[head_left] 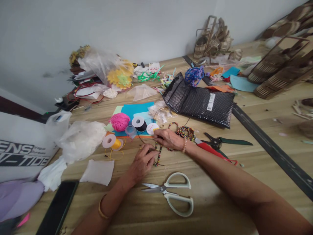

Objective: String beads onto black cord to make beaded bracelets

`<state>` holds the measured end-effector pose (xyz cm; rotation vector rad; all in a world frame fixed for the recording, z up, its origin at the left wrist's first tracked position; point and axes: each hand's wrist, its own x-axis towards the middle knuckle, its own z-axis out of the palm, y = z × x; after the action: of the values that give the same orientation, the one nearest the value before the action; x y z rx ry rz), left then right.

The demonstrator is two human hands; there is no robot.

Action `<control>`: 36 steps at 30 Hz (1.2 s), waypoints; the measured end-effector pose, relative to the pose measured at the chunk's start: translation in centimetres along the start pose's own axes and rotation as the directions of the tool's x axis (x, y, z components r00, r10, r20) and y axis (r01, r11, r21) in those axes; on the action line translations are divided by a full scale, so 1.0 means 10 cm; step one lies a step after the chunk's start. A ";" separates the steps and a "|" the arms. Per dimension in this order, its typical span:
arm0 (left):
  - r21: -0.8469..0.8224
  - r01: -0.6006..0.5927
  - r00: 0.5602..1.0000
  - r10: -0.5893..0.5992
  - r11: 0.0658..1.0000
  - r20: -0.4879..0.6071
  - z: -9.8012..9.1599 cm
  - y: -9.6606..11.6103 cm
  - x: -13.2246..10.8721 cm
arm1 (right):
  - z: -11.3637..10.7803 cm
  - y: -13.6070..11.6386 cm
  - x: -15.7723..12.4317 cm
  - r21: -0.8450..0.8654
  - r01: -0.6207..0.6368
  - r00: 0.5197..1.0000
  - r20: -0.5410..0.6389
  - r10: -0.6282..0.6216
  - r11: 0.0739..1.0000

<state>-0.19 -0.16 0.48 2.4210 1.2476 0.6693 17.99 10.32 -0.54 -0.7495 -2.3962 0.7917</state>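
A strand of small multicoloured beads (160, 154) on dark cord hangs in a loop between my hands, low over the wooden table. My right hand (170, 139) is closed with its fingertips pinched at the strand's upper end. Fingers curled together, my left hand (144, 159) grips the strand's left side; the exact pinch point is partly hidden. Behind my right wrist lies a coiled pile of similar beads (186, 133). White-handled scissors (164, 188) rest partly open in front of my hands. Just beyond them stand a spool of black cord (140, 123) and a round white label (152, 128).
Pink yarn (119, 122) and a yellow thread spool (112, 142) sit to the left on coloured sheets. A black bubble mailer (205, 103) lies behind. Green-handled pruners (227, 141) and red-handled pliers (211, 150) lie beside my right forearm. A phone (58, 207) is at front left.
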 end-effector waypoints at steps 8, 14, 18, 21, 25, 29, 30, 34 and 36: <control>-0.006 -0.015 1.000 0.015 1.000 -0.007 0.01 -0.01 -0.01 | -0.01 -0.02 0.00 0.011 0.002 1.000 -0.002 -0.002 1.000; -0.047 -0.012 0.999 0.010 0.999 -0.033 0.01 -0.03 -0.02 | -0.03 -0.03 0.00 0.014 -0.006 1.000 -0.004 0.006 1.000; -0.070 -0.039 0.998 0.035 0.997 -0.060 0.01 -0.02 -0.02 | -0.03 -0.01 0.00 0.018 0.000 1.000 0.012 -0.001 1.000; -0.076 -0.064 0.996 0.058 0.995 -0.072 0.01 -0.01 -0.01 | -0.02 -0.01 0.00 0.021 0.003 1.000 0.015 -0.004 1.000; -0.071 -0.068 0.996 0.063 0.995 -0.070 0.00 0.00 0.01 | -0.01 -0.01 -0.01 0.026 -0.008 1.000 0.008 0.008 1.000; -0.071 -0.070 0.995 0.065 0.995 -0.069 0.00 0.00 0.01 | -0.01 -0.01 -0.01 0.031 -0.014 1.000 0.011 0.013 0.999; -0.070 -0.072 0.995 0.067 0.995 -0.068 0.00 0.00 0.01 | -0.01 -0.01 -0.01 0.032 -0.011 1.000 0.009 0.011 0.999; -0.075 -0.073 0.995 0.068 0.995 -0.073 -0.01 0.00 0.01 | -0.02 -0.02 -0.01 0.033 -0.008 1.000 0.004 0.007 0.999; -0.083 -0.076 0.994 0.069 0.994 -0.084 -0.01 0.00 0.01 | -0.02 -0.02 -0.01 0.035 -0.010 1.000 0.004 0.010 0.999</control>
<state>-0.17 -0.12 0.58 2.3996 1.1412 0.8327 18.09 10.24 -0.28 -0.7468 -2.3776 0.8382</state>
